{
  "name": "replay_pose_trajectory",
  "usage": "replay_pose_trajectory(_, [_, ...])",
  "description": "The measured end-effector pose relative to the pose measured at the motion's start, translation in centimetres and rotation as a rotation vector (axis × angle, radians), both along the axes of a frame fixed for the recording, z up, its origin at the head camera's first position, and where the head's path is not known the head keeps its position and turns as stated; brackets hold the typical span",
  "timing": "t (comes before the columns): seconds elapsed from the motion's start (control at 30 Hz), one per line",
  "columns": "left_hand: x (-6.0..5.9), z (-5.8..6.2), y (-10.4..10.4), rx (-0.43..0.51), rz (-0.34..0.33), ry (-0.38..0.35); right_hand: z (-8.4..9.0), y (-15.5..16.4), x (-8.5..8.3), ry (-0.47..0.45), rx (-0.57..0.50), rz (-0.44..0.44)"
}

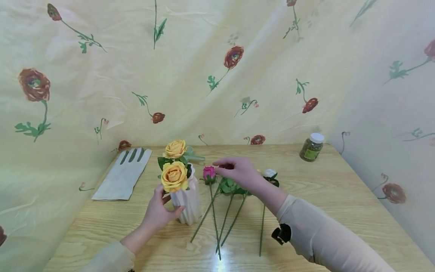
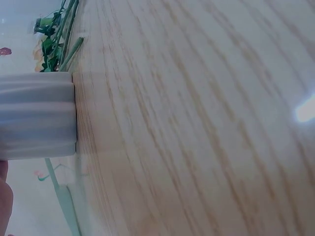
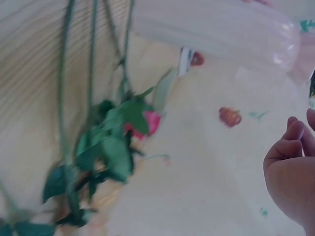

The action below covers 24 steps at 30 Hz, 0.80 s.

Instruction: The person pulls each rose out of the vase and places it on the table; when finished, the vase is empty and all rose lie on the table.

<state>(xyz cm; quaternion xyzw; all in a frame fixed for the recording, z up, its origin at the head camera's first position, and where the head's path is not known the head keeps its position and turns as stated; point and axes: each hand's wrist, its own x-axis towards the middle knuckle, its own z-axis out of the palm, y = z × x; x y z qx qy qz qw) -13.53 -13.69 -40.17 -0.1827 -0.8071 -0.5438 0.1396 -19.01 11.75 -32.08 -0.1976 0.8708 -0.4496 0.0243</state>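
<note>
Both forearms, in pale beige sleeves, reached forward from the near edge. The left hand [image 1: 158, 211] stood on its side, thumb and fingers curled. The right hand [image 1: 238, 172] was stretched further out, palm down, fingers bent loosely with the tips drawn together. A black clip sat on the right sleeve.

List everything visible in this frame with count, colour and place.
Vase: one, white, ribbed, front left of table, held by the left hand.
Yellow roses: two, in the vase.
Pink rose: one, lying beside the vase, near the right fingertips.
White rose: one, lying behind the right wrist.
Stems: several, green, lying on the table.
Jar: one, white lid, back right.
Paper bag: one, pale, back left.
Table: wooden.
Left hand: grips the vase.
Right hand: over the lying flowers.
</note>
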Motion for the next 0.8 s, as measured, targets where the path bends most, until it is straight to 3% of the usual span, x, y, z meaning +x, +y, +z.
replay_pose_trajectory(0.13, [0.1, 0.1, 0.0, -0.001, 0.000, -0.004, 0.8, -1.6, 0.5, 0.006, -0.044, 0.104])
replay_pose_trajectory(0.33, [0.1, 0.1, 0.0, -0.016, 0.000, 0.002, 1.5, -3.4, 0.8, 0.084, -0.059, 0.210])
replay_pose_trajectory(0.57, [0.0, -0.1, -0.1, -0.017, -0.015, 0.021, 2.0, -4.9, 1.2, 0.178, -0.037, 0.256])
replay_pose_trajectory(0.8, [-0.1, -0.3, -0.2, -0.028, 0.019, -0.058, 2.0, -6.0, 1.3, 0.191, -0.010, 0.275])
